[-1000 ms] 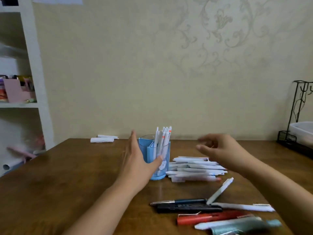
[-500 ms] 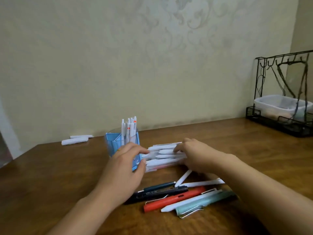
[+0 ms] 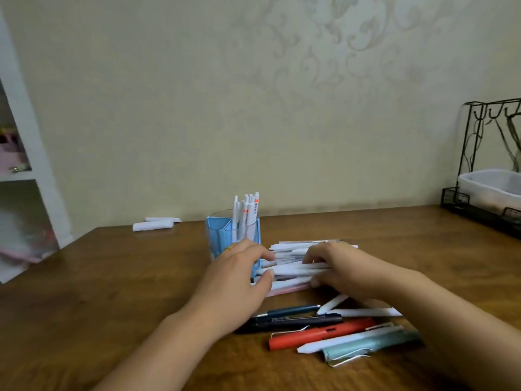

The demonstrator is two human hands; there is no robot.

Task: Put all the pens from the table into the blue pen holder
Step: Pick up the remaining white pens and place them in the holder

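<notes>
The blue pen holder (image 3: pixel 224 235) stands upright mid-table with several white pens (image 3: pixel 245 214) sticking out of it. Just right of it lies a pile of white pens (image 3: pixel 293 248). My right hand (image 3: pixel 341 268) grips a bundle from this pile, fingers on top and thumb below. My left hand (image 3: pixel 239 280) is in front of the holder, its thumb and forefinger closed on the bundle's left ends. Nearer me lie a dark blue pen (image 3: pixel 293 309), a black pen (image 3: pixel 296 321), a red pen (image 3: pixel 321 335), a teal pen (image 3: pixel 369 347) and loose white pens (image 3: pixel 363 312).
The wooden table (image 3: pixel 112 277) runs back to a beige wall. Two white rolled items (image 3: pixel 153 224) lie at the far left. A black wire rack (image 3: pixel 476 208) holding a white tub (image 3: pixel 490 184) stands far right. White shelves (image 3: pixel 28 153) rise at the left.
My right hand came down from above the white pile and closed on it. My left hand left the holder's side and moved to the pens' left ends. The view shifted.
</notes>
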